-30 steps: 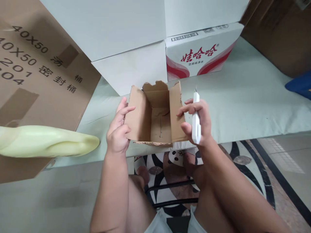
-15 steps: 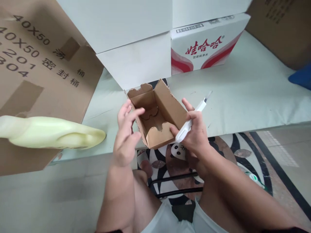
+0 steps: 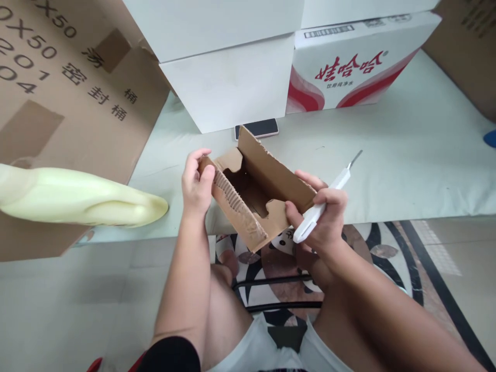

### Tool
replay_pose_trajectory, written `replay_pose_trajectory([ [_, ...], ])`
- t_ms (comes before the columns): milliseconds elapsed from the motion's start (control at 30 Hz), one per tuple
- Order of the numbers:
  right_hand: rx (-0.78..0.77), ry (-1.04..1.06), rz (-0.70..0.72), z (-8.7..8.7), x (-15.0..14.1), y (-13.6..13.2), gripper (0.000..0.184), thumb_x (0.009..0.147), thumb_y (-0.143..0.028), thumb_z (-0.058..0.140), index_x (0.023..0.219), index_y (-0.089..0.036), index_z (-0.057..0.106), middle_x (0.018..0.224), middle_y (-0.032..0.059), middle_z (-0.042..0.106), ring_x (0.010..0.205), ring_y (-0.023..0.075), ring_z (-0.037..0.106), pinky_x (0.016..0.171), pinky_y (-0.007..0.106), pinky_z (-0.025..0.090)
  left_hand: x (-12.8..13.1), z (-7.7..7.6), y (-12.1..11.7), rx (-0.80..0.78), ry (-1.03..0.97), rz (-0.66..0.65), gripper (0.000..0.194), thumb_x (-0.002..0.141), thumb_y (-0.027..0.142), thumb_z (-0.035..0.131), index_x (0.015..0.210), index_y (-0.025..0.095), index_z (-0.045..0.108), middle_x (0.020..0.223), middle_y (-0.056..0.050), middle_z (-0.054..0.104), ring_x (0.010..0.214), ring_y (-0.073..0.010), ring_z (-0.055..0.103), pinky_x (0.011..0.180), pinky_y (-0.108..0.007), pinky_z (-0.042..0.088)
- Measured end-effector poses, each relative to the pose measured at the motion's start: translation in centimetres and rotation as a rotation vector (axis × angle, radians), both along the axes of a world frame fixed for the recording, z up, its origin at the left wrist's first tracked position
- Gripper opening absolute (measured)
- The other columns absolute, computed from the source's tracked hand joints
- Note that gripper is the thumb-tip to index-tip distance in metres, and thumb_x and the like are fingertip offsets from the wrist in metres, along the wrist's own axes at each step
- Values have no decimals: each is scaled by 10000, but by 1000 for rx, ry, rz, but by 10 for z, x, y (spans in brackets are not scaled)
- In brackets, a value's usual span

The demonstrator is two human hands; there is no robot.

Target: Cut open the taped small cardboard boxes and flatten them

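A small brown cardboard box (image 3: 276, 170), its top open and its edges torn, is tilted between my hands above the front of the table. My left hand (image 3: 198, 181) grips its left wall, thumb on the ragged corrugated edge and fingers behind. My right hand (image 3: 323, 214) is closed around a white utility knife (image 3: 321, 209), whose thin blade points away to the upper right. The thumb of that same hand presses on the box's near right corner. Inside, the bottom of the box is dark and mostly hidden.
White cartons (image 3: 232, 82) stand at the back, one with red print (image 3: 349, 72). A phone (image 3: 258, 129) lies before them on the pale green tablecloth (image 3: 406, 155). At left are a large brown carton (image 3: 116, 98) and a pale yellow-green curved object (image 3: 85, 199). Something blue (image 3: 490, 138) shows at right.
My left hand has gone from loose, spread fingers to gripping the box's left wall. The box has tilted, so its torn outer edge shows. The phone has come into fuller view.
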State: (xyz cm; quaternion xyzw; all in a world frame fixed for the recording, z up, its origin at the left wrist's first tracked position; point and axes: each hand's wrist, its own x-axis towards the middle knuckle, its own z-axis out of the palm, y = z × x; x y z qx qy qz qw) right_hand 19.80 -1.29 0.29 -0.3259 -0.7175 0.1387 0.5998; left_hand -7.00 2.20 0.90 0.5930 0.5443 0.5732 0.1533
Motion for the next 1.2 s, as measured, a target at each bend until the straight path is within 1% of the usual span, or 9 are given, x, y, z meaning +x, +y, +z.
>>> replay_pose_trajectory([
  [167,-113,-38,255,2,2,-12,321,896,-384,676,1007,-311,384,1104,55,809,1093,311,771,937,559,556,14,1,-18,7,109,62,614,915,634,628,1408,280,534,1453,-106,577,1399,-281,530,1208,-459,399],
  [300,-231,-129,389,3,5,-15,246,901,-384,671,993,-292,462,1074,74,810,1177,321,744,931,545,576,23,8,-31,-57,262,69,444,953,587,581,1256,284,696,1604,-76,466,1518,-317,399,1268,-514,314],
  [367,-253,-86,407,4,6,-15,240,916,-405,663,988,-290,465,1083,76,807,1197,308,735,940,535,582,27,11,-35,-62,374,4,393,971,545,554,1193,287,752,1582,-55,510,1531,-331,372,1299,-552,241],
  [533,-325,166,208,1,11,-9,333,951,-570,593,983,-298,404,1174,59,783,1203,289,721,1070,592,497,29,12,-37,-45,499,-77,381,1003,435,488,1212,296,774,1461,-44,639,1460,-306,458,1314,-560,199],
  [733,-856,262,-41,-9,24,15,274,882,-386,630,939,-276,385,937,49,779,952,280,769,898,522,555,14,1,-29,-55,366,-3,378,979,472,517,1192,316,787,1533,-28,555,1521,-339,353,1321,-581,159],
  [867,-1055,157,16,-13,17,19,326,869,-511,645,917,-262,440,751,2,722,774,245,757,818,462,576,-6,-7,-24,-48,266,83,349,937,475,574,1176,331,785,1566,-1,506,1538,-338,316,1335,-561,136],
  [967,-1163,168,128,-15,7,17,423,858,-636,632,876,-255,451,806,21,729,765,215,752,777,412,592,-20,-9,-23,-40,199,150,337,914,418,593,1179,343,787,1548,4,514,1517,-325,354,1338,-515,175],
  [1100,-1154,218,127,-19,-4,18,460,846,-666,635,874,-259,424,961,48,732,878,216,754,807,404,585,-29,-9,-26,-42,165,219,325,891,356,613,1160,338,795,1508,-3,543,1469,-321,416,1318,-499,237],
  [1200,-1074,196,135,-24,-7,20,435,844,-632,646,894,-267,414,940,32,706,958,234,736,883,444,552,-29,-9,-28,-37,153,248,331,894,335,615,1178,321,785,1494,-19,544,1464,-315,420,1315,-484,243],
])
